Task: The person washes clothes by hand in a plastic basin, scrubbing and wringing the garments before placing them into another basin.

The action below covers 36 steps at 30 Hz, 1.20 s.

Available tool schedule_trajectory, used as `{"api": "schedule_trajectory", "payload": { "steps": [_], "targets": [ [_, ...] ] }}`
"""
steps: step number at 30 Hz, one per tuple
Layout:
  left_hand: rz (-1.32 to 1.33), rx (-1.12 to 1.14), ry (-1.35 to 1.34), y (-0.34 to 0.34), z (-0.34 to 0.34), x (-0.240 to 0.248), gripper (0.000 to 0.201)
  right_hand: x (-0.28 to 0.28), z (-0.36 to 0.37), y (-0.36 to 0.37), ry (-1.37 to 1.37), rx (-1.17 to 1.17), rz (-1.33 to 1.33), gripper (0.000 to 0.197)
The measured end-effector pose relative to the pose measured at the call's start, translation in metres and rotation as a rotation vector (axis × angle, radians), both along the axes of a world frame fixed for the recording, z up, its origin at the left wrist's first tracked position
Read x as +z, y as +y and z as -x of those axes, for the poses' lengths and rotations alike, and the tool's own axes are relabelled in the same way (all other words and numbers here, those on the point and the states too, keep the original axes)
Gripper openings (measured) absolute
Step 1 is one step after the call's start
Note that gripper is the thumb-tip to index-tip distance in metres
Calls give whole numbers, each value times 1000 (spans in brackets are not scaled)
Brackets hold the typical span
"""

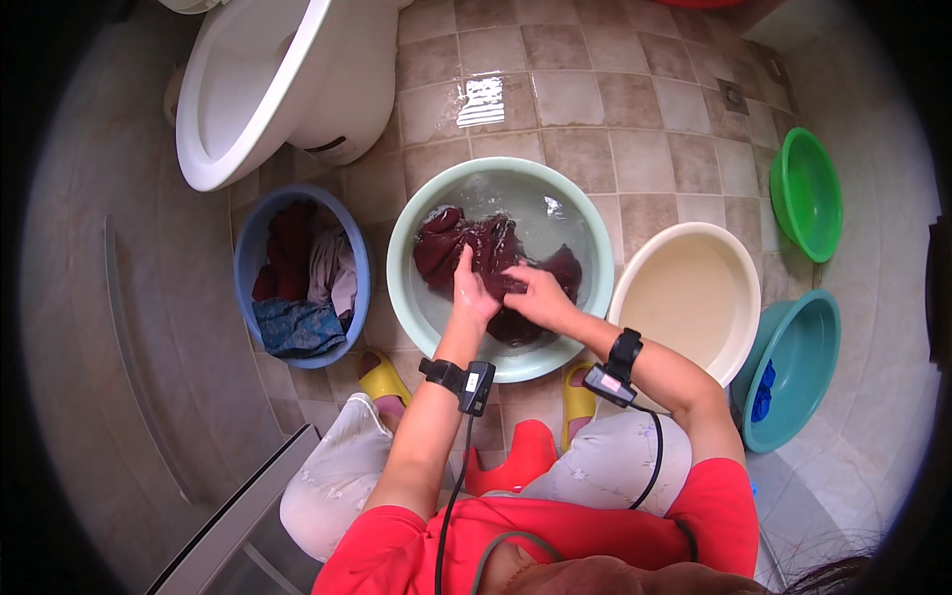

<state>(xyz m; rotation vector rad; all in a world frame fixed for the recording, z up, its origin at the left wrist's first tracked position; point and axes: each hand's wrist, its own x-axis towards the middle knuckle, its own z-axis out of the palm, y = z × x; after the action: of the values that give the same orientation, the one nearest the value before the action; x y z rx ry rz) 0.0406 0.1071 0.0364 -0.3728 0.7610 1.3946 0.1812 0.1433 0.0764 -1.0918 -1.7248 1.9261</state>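
Note:
A wet maroon garment (491,241) lies bunched in the water of a pale green basin (399,223) on the floor in front of me. My left hand (476,295) is at the garment's near side, with its thumb side up and some fingers hidden in the cloth. Just to its right, my right hand (538,296) pinches a fold of the same garment between bent fingers. Part of the cloth spreads under water toward the basin's right side. A strap with a small device sits on each of my forearms.
At left stands a blue tub (363,297) of clothes, below a white toilet (342,109). To the right are a cream basin (684,297), a teal basin (808,367) holding something blue, and a green basin (808,198). A floor drain (733,96) lies at far right.

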Motion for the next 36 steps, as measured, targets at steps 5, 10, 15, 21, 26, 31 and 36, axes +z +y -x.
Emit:
{"api": "schedule_trajectory", "payload": {
  "steps": [5, 10, 15, 21, 26, 31, 36],
  "targets": [
    [-50, -19, -414, -21, 26, -51, 25, 45, 22, -15, -25, 133, -423, 23],
    [85, 196, -116, -14, -13, -32, 30, 10, 35, 13, -298, -44, -659, 24],
    [241, 254, -25, 6, -26, -25, 33, -11, 28, 28, -135, -182, -419, 22],
    [-283, -73, -126, -38, 20, -74, 49, 45, 37, -16, -78, 27, -765, 25],
    [193, 143, -44, 12, -41, 21, 35, -31, 19, 42, -441, -215, -409, 31],
    [-306, 18, -154, -28, 5, -34, 44, 30, 31, -20, -132, -69, -517, 26],
    [204, 198, -18, 2, -35, 9, 34, -8, 18, 36, -414, -132, -490, 25]
  ]
}}
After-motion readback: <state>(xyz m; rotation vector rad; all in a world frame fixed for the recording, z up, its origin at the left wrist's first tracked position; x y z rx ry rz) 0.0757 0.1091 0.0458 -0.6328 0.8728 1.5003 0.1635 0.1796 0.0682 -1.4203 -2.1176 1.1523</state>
